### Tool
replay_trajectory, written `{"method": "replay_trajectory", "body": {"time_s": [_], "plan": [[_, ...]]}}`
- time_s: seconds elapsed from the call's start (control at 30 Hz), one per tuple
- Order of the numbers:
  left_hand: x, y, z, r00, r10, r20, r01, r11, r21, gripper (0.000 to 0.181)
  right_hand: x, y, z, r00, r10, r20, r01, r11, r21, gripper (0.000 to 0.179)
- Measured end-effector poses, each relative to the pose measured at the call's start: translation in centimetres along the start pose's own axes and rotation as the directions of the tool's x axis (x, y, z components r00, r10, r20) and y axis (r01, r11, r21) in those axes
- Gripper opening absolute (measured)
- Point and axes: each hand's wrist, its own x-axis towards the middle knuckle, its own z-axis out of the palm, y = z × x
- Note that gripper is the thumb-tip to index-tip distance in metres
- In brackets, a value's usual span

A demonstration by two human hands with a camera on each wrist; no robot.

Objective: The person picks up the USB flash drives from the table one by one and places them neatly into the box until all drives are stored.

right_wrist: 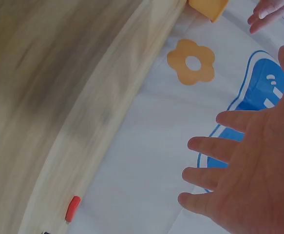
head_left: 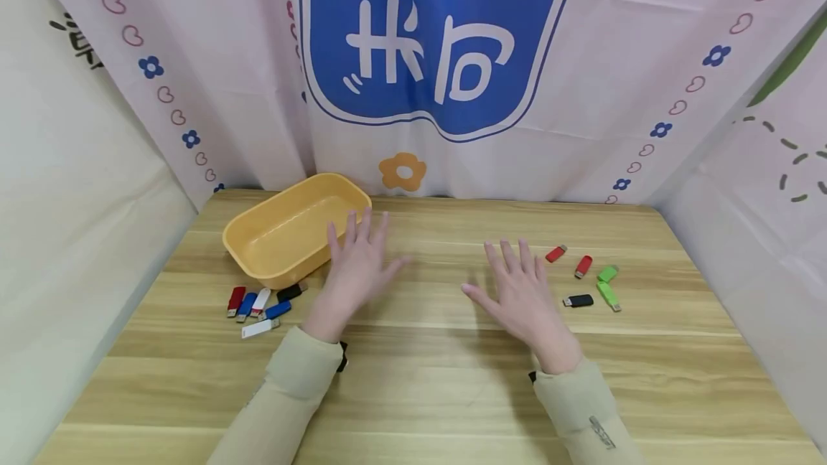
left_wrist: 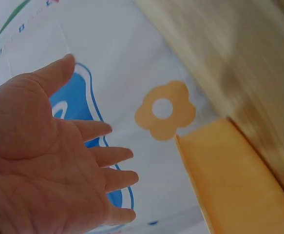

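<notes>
My left hand (head_left: 357,266) is held over the table with fingers spread and nothing in it, overlapping the right end of the yellow bin (head_left: 261,253) in the head view. Palm and straight fingers show in the left wrist view, beside the bin's wall (left_wrist: 239,180). My right hand (head_left: 525,295), also spread and bare, hovers left of a black USB stick (head_left: 580,301). Around that stick lie two red USB sticks (head_left: 583,266) and two green USB sticks (head_left: 608,296). In the right wrist view a red stick (right_wrist: 72,209) lies near the table edge.
In front of the bin, left of my left forearm, lies a cluster of several USB sticks: a red one (head_left: 236,300), blue ones (head_left: 278,309), white ones (head_left: 257,329) and a black one (head_left: 289,293). A printed curtain (head_left: 620,56) hangs behind the wooden table (head_left: 420,379).
</notes>
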Motion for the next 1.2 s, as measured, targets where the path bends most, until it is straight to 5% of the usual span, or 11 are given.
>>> {"method": "replay_trajectory", "body": {"time_s": [0.4, 0.63, 0.93, 1.2], "plan": [[0.0, -4.8, -2.7, 0.994, -0.018, -0.109, 0.011, 0.998, -0.059, 0.063, 4.4, -3.7, 0.9, 0.978, -0.207, -0.030, 0.205, 0.977, -0.057, 0.083], [-0.4, -6.8, -3.9, 0.993, -0.122, 0.005, 0.122, 0.990, -0.068, 0.061, 7.3, -6.8, 2.1, 0.948, -0.313, -0.049, 0.309, 0.948, -0.083, 0.075], [-0.6, -8.1, -4.1, 0.979, -0.162, 0.124, 0.169, 0.984, -0.048, 0.049, 10.5, -9.9, 3.2, 0.872, -0.458, -0.172, 0.438, 0.888, -0.142, 0.059], [-0.4, -8.5, -3.6, 0.975, -0.167, 0.148, 0.172, 0.985, -0.022, 0.039, 12.2, -12.2, 3.7, 0.877, -0.458, -0.144, 0.441, 0.887, -0.135, 0.053]]}}
